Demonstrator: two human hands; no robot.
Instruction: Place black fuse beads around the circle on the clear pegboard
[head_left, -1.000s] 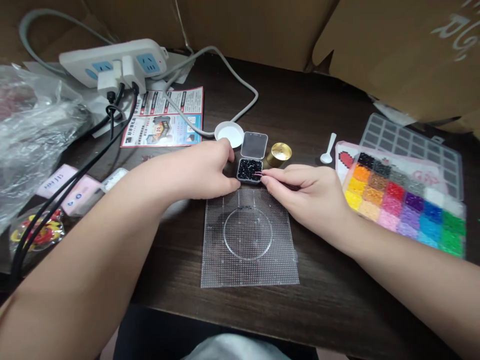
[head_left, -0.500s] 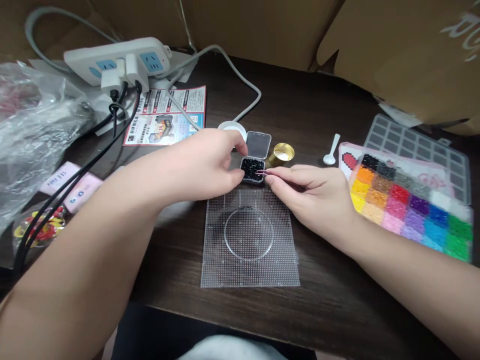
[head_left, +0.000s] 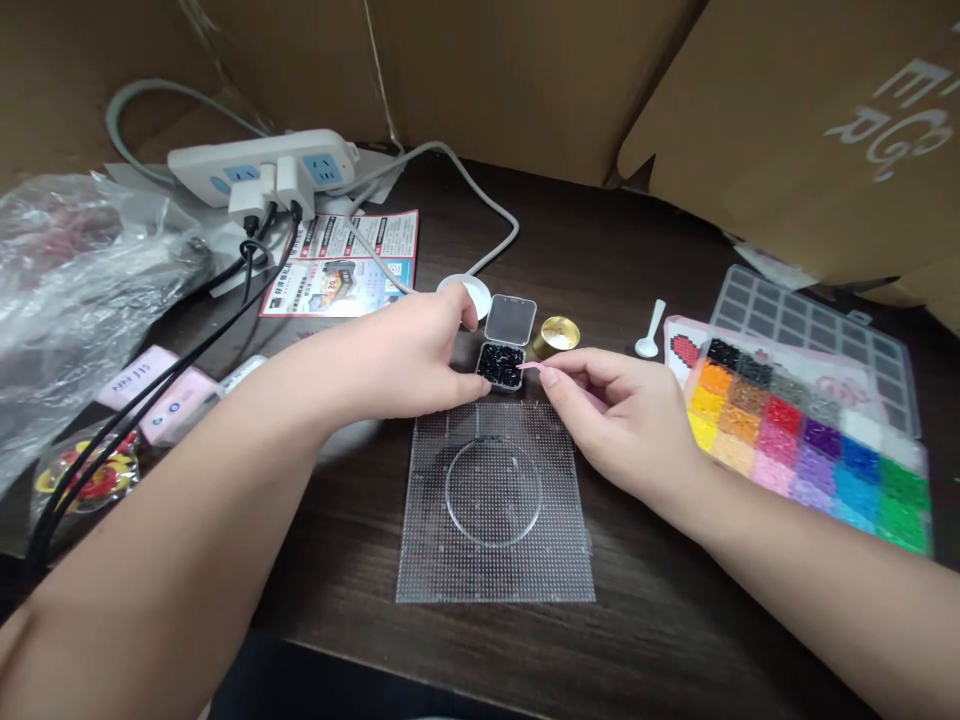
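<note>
Pink tweezers [head_left: 532, 366], pinched in the right hand [head_left: 628, 415], overlap the edge of the box [head_left: 503, 388] of black beads [head_left: 499, 363]; the left hand [head_left: 409, 350] — thumb and fingers spread — sits beside it, likely for steadiness, just beyond the clear pegboard [head_left: 495, 575].

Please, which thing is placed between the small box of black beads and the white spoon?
A gold-coloured tin stands between the box of black beads and the white spoon, as the head view shows.
</note>
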